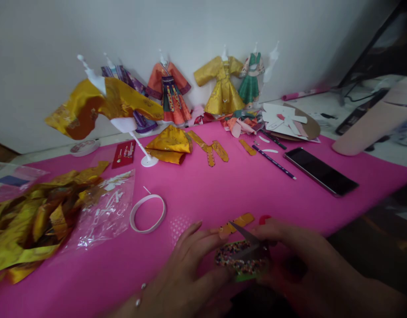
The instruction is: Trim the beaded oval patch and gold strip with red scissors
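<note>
Gold strip (236,223): long axis left to right, right end farther off; left end pinched by left hand (190,260) fingertips. Scissors (245,247): blades parted, pointing away-left, tip at the strip; right hand (289,251) closed round beaded handle.

- The scissors (246,244) are small, with grey metal blades. They sit in my right hand (289,251), tip pointing up and to the left.
- The gold strip (238,222) is narrow and patterned. It lies slanted on the pink tabletop, just beyond the blade tip, with its near end at my left fingertips.
- The speckled paper (238,261) is many-coloured with a green lower edge. My left hand (186,269) holds it under the blades.
</note>
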A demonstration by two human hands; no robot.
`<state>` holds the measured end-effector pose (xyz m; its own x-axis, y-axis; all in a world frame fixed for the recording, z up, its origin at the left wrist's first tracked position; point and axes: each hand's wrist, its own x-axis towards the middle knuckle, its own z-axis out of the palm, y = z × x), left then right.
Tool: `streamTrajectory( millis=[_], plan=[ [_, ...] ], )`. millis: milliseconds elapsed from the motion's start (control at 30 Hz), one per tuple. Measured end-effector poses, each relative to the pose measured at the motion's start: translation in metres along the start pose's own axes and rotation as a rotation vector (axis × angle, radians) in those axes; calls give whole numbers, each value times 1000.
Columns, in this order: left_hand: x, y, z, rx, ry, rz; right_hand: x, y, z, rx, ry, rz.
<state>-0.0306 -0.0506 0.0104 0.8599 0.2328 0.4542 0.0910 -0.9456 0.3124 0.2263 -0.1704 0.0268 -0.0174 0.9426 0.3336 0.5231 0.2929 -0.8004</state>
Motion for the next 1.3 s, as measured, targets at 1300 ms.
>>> streamTrajectory(
  millis=[1300],
  plan=[
    [3,-6,0,1,41,81,-2,3,0,-1,10,-23]
  ],
)
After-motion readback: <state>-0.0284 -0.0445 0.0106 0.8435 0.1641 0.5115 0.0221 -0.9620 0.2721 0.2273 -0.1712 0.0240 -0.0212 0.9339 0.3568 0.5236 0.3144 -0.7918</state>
